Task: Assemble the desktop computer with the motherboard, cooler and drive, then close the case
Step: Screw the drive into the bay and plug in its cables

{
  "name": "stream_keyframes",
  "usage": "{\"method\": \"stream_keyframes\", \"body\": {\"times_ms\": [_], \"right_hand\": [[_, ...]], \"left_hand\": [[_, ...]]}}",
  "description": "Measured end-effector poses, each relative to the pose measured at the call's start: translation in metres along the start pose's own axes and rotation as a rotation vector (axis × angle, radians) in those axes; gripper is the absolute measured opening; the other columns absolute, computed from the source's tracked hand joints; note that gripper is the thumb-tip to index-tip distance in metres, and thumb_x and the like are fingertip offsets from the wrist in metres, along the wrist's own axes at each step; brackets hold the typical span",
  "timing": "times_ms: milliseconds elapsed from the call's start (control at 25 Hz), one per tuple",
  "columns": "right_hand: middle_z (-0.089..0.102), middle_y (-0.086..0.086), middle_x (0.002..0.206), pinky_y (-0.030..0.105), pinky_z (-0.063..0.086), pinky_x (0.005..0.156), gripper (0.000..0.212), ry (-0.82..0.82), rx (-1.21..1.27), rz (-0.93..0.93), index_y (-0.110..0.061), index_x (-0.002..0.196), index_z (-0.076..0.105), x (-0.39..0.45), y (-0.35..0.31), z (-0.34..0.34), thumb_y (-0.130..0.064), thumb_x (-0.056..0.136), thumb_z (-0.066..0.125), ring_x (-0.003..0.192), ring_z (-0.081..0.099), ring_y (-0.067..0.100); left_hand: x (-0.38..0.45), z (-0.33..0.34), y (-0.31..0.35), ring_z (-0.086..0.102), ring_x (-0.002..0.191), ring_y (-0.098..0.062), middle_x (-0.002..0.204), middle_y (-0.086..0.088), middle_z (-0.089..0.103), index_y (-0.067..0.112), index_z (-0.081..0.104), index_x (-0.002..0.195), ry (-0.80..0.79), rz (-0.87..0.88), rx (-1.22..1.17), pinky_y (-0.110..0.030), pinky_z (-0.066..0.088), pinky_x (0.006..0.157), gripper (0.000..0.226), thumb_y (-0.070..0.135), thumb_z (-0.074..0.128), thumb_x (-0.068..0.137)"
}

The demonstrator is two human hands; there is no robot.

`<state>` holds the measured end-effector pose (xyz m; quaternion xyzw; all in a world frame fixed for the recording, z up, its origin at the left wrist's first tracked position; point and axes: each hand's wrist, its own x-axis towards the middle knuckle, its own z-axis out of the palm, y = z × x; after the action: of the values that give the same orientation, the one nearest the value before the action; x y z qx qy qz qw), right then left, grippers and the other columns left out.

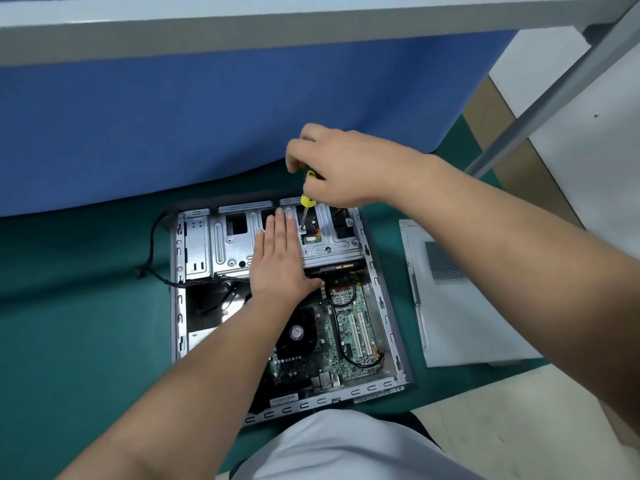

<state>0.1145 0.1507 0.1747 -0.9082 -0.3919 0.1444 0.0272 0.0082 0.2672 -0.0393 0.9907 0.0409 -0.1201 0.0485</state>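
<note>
**Screwdriver down on the drive cage, other hand flat beside it**

The right hand (337,168) is clenching its grip around the yellow handle of a screwdriver (307,199), fingers and thumb curled tight over the top so that only the lower end of the handle is showing beneath the palm. The shaft is pointing almost straight down, its tip sitting on a screw spot at the edge of an opening in the metal drive cage (239,244).

The left hand (278,259) is lying released, fingers straight and close together, palm pressing flat on the top of that cage just left of the screwdriver tip. It is grasping nothing.

The cage is sitting across the far end of the open computer case (382,299), which is lying on its side on a green mat (86,341). Nearer the person, inside the case, the green motherboard (349,337) is showing, with the round black cooler (298,336) mounted on it, partly hidden by the left forearm. A black cable (149,258) is trailing out over the case's left wall onto the mat.

The grey side panel (457,306) is lying flat on the mat to the right of the case, apart from it. A blue panel (207,126) is standing behind, under a pale counter (242,32) edge.
</note>
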Motion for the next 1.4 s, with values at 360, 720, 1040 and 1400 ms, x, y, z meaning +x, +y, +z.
{"method": "stream_keyframes", "body": {"times_ms": [360,720,1040,1400], "right_hand": [[0.054,0.005,0.118,0.039,0.045,0.074,0.045,0.050,-0.114,0.077,-0.020,0.126,0.053,0.005,-0.005,0.008,-0.053,0.104,0.033,0.093,0.056,0.032],[0.048,0.003,0.084,0.036,0.034,0.062,0.052,0.122,-0.196,0.195,-0.019,0.122,0.053,0.013,-0.014,0.011,-0.062,0.105,0.029,0.078,0.046,0.029],[0.062,0.002,0.089,0.036,0.043,0.067,0.032,0.079,-0.188,0.031,-0.021,0.108,0.063,0.009,-0.007,0.003,-0.049,0.104,0.050,0.086,0.058,0.028],[0.057,-0.007,0.118,0.038,0.050,0.084,0.032,-0.121,-0.033,-0.011,-0.036,0.126,0.065,0.004,-0.003,-0.019,-0.024,0.096,0.065,0.107,0.052,0.017]], "left_hand": [[-0.003,0.004,0.003,-0.020,0.156,-0.027,0.167,-0.013,-0.025,0.006,-0.024,0.157,0.065,-0.010,0.029,-0.044,-0.008,0.127,0.128,0.077,0.050,0.081],[-0.003,0.003,0.003,-0.019,0.156,-0.027,0.167,-0.013,-0.024,0.006,-0.022,0.157,0.071,-0.012,0.026,-0.044,-0.006,0.127,0.127,0.075,0.051,0.080],[-0.003,0.003,0.003,-0.018,0.156,-0.027,0.168,-0.013,-0.023,0.006,-0.021,0.158,0.079,-0.012,0.025,-0.044,-0.007,0.127,0.127,0.076,0.050,0.079],[-0.003,0.004,0.002,-0.017,0.156,-0.027,0.168,-0.012,-0.022,0.006,-0.022,0.158,0.085,-0.006,0.031,-0.045,-0.005,0.127,0.128,0.080,0.047,0.080]]}}
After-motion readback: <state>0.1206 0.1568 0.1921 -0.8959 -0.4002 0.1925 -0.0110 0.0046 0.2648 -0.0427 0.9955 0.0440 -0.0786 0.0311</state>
